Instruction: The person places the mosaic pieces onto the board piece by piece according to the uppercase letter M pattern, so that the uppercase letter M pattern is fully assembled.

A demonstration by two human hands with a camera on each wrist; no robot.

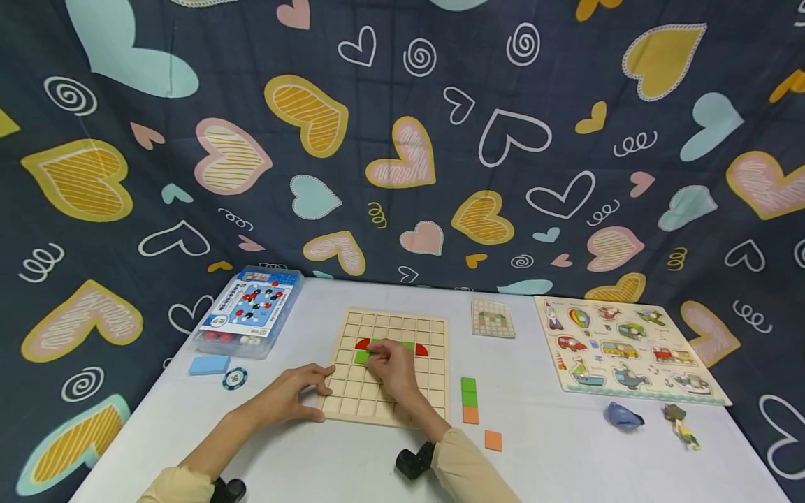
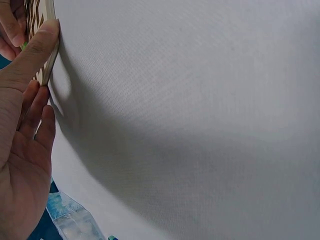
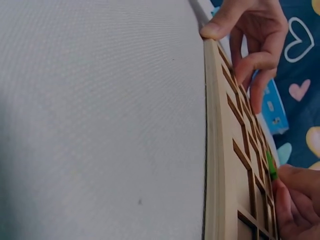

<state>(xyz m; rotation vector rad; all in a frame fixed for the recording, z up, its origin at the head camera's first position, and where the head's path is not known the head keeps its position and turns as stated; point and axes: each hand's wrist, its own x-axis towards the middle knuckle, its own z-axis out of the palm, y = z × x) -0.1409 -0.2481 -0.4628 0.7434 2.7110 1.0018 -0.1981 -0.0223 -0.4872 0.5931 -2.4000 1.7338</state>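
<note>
A square wooden grid board (image 1: 390, 412) lies on the white table. My left hand (image 1: 291, 395) holds its near left corner, thumb at the front edge and bent fingers along the left side. Over the upper part of the board, my right hand (image 1: 393, 370) pinches a small green tile (image 3: 271, 166) with thumb and fingertips, partly hidden by them. Red quarter-round pieces (image 1: 422, 349) flank a row of green pieces (image 1: 407, 345) in the grid. Another green square (image 1: 361, 357) sits below the left red piece. The right hand covers some cells.
Right of the board lie green tiles (image 1: 468, 391) with an orange tile (image 1: 470, 416), and a separate orange tile (image 1: 493, 440). Behind stands a pattern card (image 1: 493, 319). A picture puzzle (image 1: 629, 349) and small figures (image 1: 624, 416) are farther right; a plastic case (image 1: 251, 311) is left.
</note>
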